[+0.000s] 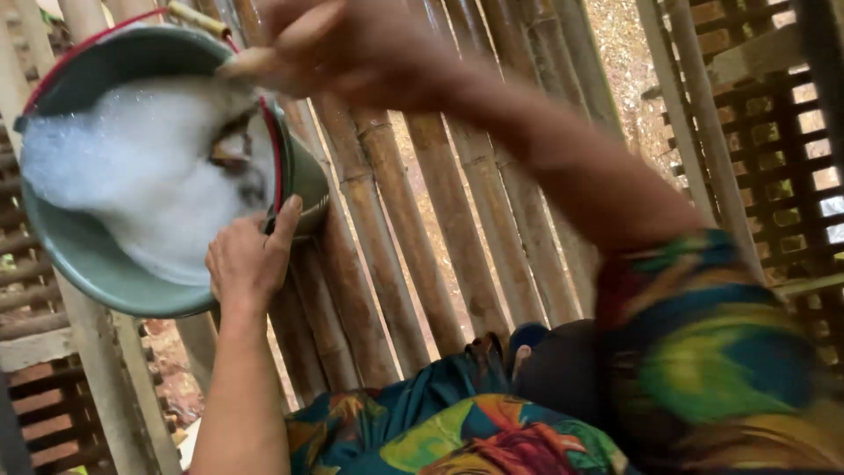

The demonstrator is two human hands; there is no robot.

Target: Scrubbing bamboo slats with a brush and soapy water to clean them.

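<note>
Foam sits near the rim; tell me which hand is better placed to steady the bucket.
Left, likely: left hand braces the bucket low on its side; right hand only reaches its rim.

Soft daylight filters through gaps in the lattice wall [774,132] at three o'clock. The right hand [352,44] at twelve o'clock and the sleeve [721,352] at four o'clock are motion-blurred; foam [132,167] glares white.
</note>
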